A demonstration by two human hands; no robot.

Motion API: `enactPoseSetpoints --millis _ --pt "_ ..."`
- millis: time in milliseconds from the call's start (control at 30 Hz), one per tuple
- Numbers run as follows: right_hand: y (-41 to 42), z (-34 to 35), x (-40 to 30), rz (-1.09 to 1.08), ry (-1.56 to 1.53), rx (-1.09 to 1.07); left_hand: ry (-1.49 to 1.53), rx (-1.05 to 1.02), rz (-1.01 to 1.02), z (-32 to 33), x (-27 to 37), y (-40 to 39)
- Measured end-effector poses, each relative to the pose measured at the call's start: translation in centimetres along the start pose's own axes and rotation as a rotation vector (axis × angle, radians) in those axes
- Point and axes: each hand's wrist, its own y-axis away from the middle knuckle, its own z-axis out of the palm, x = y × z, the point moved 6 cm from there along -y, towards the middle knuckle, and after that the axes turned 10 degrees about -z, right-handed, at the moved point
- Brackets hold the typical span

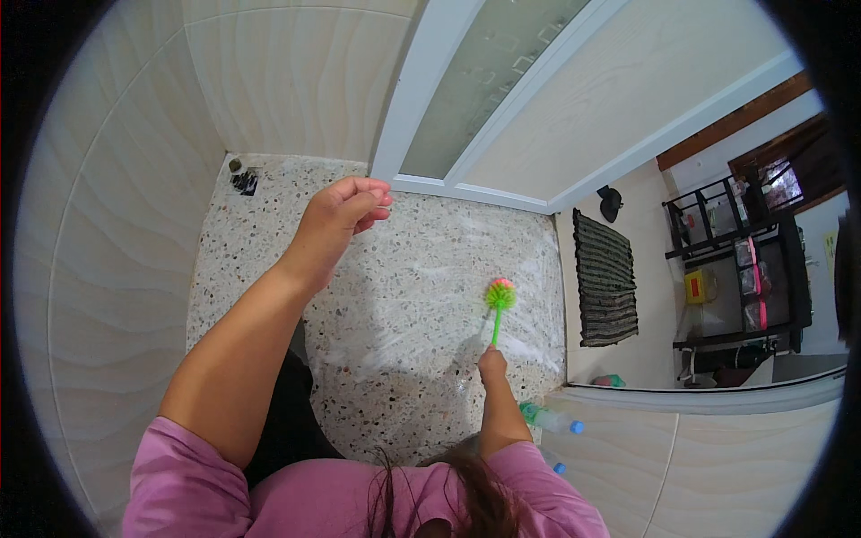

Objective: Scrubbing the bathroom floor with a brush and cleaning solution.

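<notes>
My right hand (493, 365) grips the thin green handle of a round-headed scrubbing brush (500, 294), apparently a toilet brush. Its bristles are bright green with a pink tip, and the head is over the speckled terrazzo floor (403, 269). White, foamy streaks cover much of the floor around and beyond the brush. Raised in front of me at the left is my left hand (353, 208), its fingers curled together and the thumb against them. Nothing shows in that hand.
An open white-framed door (430, 87) with a frosted pane stands ahead. Past the threshold are a dark striped mat (605, 282) and a black shelf rack (740, 269). Plastic bottles with blue caps (553, 419) stand by my right arm. A floor drain (243, 181) sits in the far left corner.
</notes>
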Motion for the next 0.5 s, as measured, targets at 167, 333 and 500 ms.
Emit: enactPoseSetpoints --millis 167,333,500 --pt "6.8 3.6 -10.9 -0.577 0.431 -0.362 0.04 0.096 -0.005 -1.3 -0.9 -0.5" --pt "2.9 -1.3 -9.7 -0.26 0.174 -0.036 0.01 -0.011 0.011 0.5 -0.1 -0.4" --pt "5.2 1.4 -12.0 -0.301 0.14 -0.097 0.001 0.066 0.013 -1.1 -0.4 -0.6"
